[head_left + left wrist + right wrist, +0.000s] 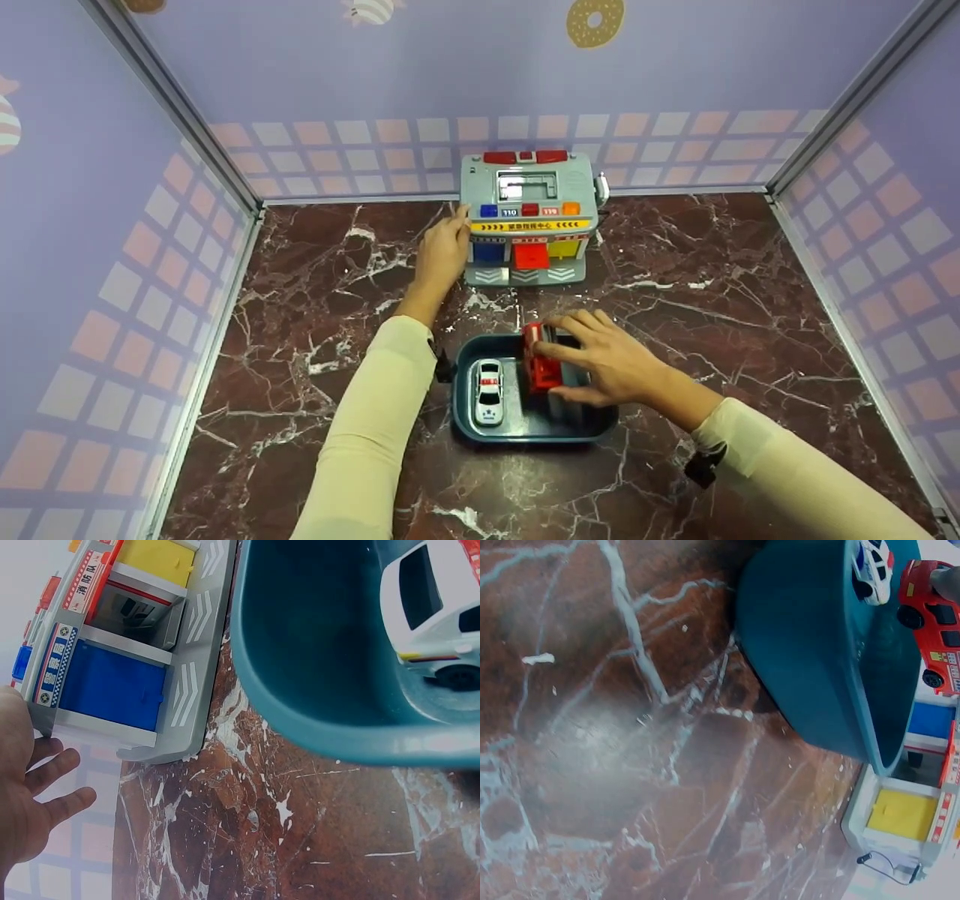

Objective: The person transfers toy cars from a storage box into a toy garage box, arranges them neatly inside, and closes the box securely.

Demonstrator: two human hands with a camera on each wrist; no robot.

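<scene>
My left hand [444,251] rests against the left side of a grey toy garage [480,180], its fingers spread in the left wrist view. The garage's middle red door [531,256] is lifted, while the blue door [112,686] and yellow door [904,814] are down. Over the right part of a dark teal tray [461,416], my right hand [607,360] grips a red toy fire truck [541,367] between thumb and fingers. In the right wrist view the truck [934,630] is raised to the tray's rim. A white toy police car [489,394] sits in the tray's left side.
The tray and garage stand on a dark red marbled tabletop [337,300], garage behind tray. A purple patterned wall [412,82] rises close behind the garage, with side walls left and right. A white handle [602,189] sticks out from the garage's right side.
</scene>
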